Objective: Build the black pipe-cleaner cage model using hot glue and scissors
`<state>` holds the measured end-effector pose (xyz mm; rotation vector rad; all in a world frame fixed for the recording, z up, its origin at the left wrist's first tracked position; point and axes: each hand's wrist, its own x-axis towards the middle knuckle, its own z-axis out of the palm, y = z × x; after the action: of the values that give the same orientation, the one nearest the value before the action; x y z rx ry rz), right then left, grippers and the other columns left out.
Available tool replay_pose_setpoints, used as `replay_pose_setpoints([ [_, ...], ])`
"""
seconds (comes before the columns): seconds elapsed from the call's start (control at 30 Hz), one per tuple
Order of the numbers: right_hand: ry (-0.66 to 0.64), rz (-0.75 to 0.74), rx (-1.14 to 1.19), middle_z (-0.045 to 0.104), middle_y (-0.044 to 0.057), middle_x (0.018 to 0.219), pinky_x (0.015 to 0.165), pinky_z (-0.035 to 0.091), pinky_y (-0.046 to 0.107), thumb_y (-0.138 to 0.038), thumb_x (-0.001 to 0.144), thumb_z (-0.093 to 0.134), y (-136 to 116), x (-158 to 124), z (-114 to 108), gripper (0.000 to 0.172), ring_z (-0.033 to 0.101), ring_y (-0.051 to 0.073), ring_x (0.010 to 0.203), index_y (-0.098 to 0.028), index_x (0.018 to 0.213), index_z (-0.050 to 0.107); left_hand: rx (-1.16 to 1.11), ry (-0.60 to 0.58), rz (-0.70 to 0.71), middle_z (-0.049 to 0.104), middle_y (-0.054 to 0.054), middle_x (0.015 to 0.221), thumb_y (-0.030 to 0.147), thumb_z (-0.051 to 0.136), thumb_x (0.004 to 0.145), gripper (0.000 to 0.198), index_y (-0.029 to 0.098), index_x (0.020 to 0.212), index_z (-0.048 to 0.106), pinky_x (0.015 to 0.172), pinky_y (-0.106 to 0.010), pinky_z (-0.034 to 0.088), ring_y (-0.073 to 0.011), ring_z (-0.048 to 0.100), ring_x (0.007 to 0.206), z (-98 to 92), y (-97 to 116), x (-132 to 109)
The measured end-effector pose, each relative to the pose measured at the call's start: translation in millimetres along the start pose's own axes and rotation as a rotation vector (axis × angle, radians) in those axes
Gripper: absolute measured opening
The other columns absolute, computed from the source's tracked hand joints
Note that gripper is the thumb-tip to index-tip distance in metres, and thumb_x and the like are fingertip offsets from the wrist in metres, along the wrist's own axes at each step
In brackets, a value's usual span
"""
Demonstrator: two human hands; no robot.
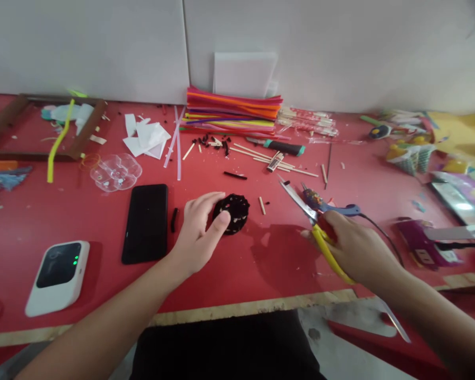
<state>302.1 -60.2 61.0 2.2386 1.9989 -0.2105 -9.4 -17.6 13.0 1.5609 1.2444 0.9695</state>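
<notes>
My left hand [200, 229] has its thumb and fingers around the left side of a small round black fuzzy piece [239, 208], which lies on the red table. Yellow-handled scissors [303, 203] are in my right hand [350, 240], their blades pointing up and to the left. Just beyond the right hand lies a blue glue gun [340, 209] with a dark cord. A short wooden stick [262, 206] rests between the black piece and the scissors. Short black fuzzy pieces [235, 175] lie behind and to the left.
Left of my hand are a black phone [145, 224] and a white device with green lights [58, 277]. Colourful pipe cleaners [233, 113] are stacked at the back wall. A utility knife [283, 147] lies among thin sticks. The table's front edge [245, 310] is near me.
</notes>
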Motion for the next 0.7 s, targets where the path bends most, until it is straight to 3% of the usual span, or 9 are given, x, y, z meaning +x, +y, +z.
replay_pose_setpoints([
  [0.07, 0.029, -0.047, 0.001, 0.066, 0.008, 0.074, 0.058, 0.029, 0.032, -0.078, 0.095, 0.037, -3, 1, -6, 0.054, 0.063, 0.026, 0.062, -0.026, 0.082, 0.045, -0.036, 0.076, 0.044, 0.062, -0.016, 0.15, 0.063, 0.054, 0.102, 0.058, 0.021, 0.14, 0.066, 0.123, -0.054, 0.034, -0.0336, 0.051, 0.14, -2.0, 0, 2],
  [0.17, 0.092, -0.125, 0.0, 0.07, 0.011, 0.08, 0.058, 0.031, 0.032, -0.078, 0.096, 0.037, -8, 4, -16, 0.057, 0.066, 0.027, 0.065, -0.023, 0.088, 0.052, -0.137, 0.212, 0.099, 0.072, -0.01, 0.137, 0.052, 0.055, 0.106, 0.039, 0.024, 0.127, 0.074, 0.117, -0.043, 0.043, -0.0264, 0.062, 0.13, -6.3, 0, 8],
  [0.33, 0.178, -0.312, -0.036, 0.072, 0.01, 0.079, 0.057, 0.032, 0.031, -0.071, 0.099, 0.043, -19, 10, -32, 0.053, 0.065, 0.023, 0.061, -0.021, 0.093, 0.059, -0.258, 0.332, 0.002, 0.085, -0.006, 0.102, 0.048, 0.059, 0.105, 0.034, 0.022, 0.104, 0.082, 0.096, -0.035, 0.057, -0.0209, 0.075, 0.095, -21.1, 11, 19],
  [0.43, 0.269, -0.501, -0.113, 0.071, 0.008, 0.076, 0.055, 0.029, 0.031, -0.064, 0.1, 0.049, -27, 12, -36, 0.046, 0.062, 0.02, 0.057, -0.021, 0.09, 0.06, -0.253, 0.21, -0.043, 0.086, -0.007, 0.102, 0.048, 0.073, 0.096, 0.028, 0.021, 0.096, 0.083, 0.097, -0.036, 0.06, -0.022, 0.079, 0.098, -30.0, 31, 23],
  [0.47, 0.312, -0.572, -0.133, 0.071, 0.007, 0.075, 0.054, 0.028, 0.031, -0.061, 0.1, 0.05, -30, 12, -37, 0.043, 0.061, 0.02, 0.057, -0.021, 0.09, 0.06, -0.269, 0.136, -0.059, 0.086, -0.008, 0.107, 0.048, 0.078, 0.091, 0.03, 0.021, 0.104, 0.083, 0.094, -0.036, 0.062, -0.0227, 0.08, 0.1, -31.5, 39, 23],
  [0.53, 0.394, -0.687, -0.15, 0.068, 0.005, 0.073, 0.054, 0.029, 0.032, -0.054, 0.099, 0.051, -35, 11, -39, 0.036, 0.061, 0.02, 0.057, -0.021, 0.09, 0.06, -0.272, -0.051, -0.102, 0.085, -0.007, 0.111, 0.041, 0.093, 0.075, 0.054, 0.023, 0.124, 0.077, 0.085, -0.033, 0.065, -0.0233, 0.081, 0.098, -32.2, 55, 21],
  [0.7, 0.459, -0.798, -0.15, 0.065, 0.003, 0.07, 0.058, 0.037, 0.033, -0.036, 0.09, 0.056, -39, 1, -44, 0.015, 0.065, 0.02, 0.063, -0.022, 0.085, 0.059, -0.088, -0.182, -0.202, 0.084, -0.004, 0.086, 0.037, 0.083, 0.083, 0.017, 0.022, 0.09, 0.083, 0.076, -0.031, 0.067, -0.0207, 0.081, 0.08, -27.5, 72, 11],
])
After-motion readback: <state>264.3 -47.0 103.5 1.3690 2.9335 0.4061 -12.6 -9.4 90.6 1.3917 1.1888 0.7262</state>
